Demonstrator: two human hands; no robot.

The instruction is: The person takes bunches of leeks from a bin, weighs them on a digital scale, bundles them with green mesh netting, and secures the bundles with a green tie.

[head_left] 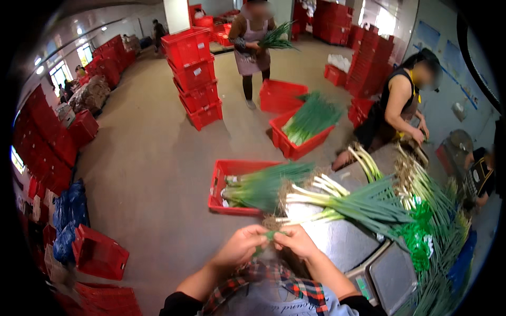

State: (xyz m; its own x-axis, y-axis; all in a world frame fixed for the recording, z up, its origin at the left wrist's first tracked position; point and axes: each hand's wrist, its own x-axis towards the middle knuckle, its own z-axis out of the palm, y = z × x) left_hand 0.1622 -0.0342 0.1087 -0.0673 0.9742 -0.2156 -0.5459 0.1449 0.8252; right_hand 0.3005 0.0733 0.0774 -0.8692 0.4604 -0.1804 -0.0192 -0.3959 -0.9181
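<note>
My left hand [246, 243] and right hand [294, 242] are pinched close together at lower middle, holding a small green strip [270, 236] between thumbs and fingers. Just beyond them, long green onions [342, 203] with white stems and roots lie on a metal table [337, 242]. A digital scale [391, 274] sits at the table's near right, beside a bunch of bright green plastic pieces [419, 242] and more piled onions [435, 210]. A red crate [216, 184] beyond my left hand holds more onions [253, 187].
A worker in an apron [252, 58] stands ahead holding onions, near a crate stack [192, 79] and another filled crate [295, 151]. A co-worker [398, 100] bends at the table's far right; another person [479, 174] is beyond. Red crates [97, 250] and blue plastic [68, 221] lie left.
</note>
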